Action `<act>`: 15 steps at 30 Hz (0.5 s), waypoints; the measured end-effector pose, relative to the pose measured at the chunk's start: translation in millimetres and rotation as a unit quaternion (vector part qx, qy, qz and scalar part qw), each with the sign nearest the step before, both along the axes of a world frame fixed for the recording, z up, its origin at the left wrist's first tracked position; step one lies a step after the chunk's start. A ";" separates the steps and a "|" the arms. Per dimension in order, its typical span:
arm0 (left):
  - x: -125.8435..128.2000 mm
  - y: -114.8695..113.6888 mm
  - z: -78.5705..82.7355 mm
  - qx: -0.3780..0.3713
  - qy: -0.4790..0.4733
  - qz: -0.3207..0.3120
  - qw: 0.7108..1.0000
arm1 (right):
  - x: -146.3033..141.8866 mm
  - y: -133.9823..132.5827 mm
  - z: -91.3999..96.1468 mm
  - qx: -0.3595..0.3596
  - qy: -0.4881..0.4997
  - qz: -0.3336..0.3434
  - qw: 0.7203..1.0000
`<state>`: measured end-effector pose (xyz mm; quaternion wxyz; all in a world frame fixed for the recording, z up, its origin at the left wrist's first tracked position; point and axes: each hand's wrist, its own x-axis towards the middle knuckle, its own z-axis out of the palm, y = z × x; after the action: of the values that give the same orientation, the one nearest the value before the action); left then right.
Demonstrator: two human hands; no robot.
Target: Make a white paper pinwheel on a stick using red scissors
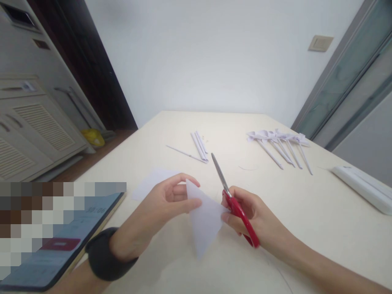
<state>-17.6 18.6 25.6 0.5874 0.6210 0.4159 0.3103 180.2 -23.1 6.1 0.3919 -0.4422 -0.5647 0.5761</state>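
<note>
My left hand [176, 196] pinches a white sheet of paper [206, 218] folded to a triangle, thumb in front and fingers behind. At the paper's right corner, my right hand [249, 210] grips it between thumb and finger. That same hand also holds red-handled scissors [237, 208], their blades together and pointing up and away from me. Behind my left wrist, more white paper [148, 183] lies flat on the table. Beyond the scissors' tip are several rolled paper sticks [199, 146] and a thin rod [183, 153].
Several paper pinwheels [275, 139] on sticks lie at the right back of the white table [226, 120]. A long white case-like object [361, 185] rests near the right edge. A phone or tablet [92, 224], partly blurred out, stands at the left front.
</note>
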 end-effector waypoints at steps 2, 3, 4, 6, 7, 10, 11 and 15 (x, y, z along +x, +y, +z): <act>0.7 -0.5 -0.8 -0.038 -0.053 0.003 0.998 | -0.9 -0.9 0.8 0.002 0.004 0.002 1.000; 1.2 -1.0 -1.6 -0.043 -0.065 0.005 0.997 | -1.0 -1.2 0.9 0.001 0.005 0.004 1.000; 1.7 -1.5 -2.5 -0.042 -0.067 0.009 0.997 | -0.6 -1.2 0.9 -0.002 0.007 0.006 1.000; 2.3 -2.3 -3.7 -0.032 -0.059 0.010 0.998 | 1.2 -0.3 0.7 -0.012 0.014 0.015 1.000; 2.5 -2.6 -3.9 -0.026 -0.053 0.007 0.998 | 2.4 0.4 0.6 -0.018 0.020 0.019 0.999; 3.4 -3.8 -3.5 -0.014 -0.026 -0.014 0.999 | 4.8 2.7 0.4 -0.019 0.034 0.020 0.999; 3.9 -4.4 -3.3 -0.008 -0.015 -0.020 1.000 | 4.7 3.0 0.4 -0.017 0.034 0.018 0.999; 6.2 -7.1 -4.5 0.044 0.042 -0.047 0.997 | 1.5 1.7 1.3 -0.009 0.036 0.011 0.999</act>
<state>-11.4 11.5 21.1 0.5553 0.6776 0.3967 0.2740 181.7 -21.3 7.3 0.4015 -0.4184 -0.5500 0.6010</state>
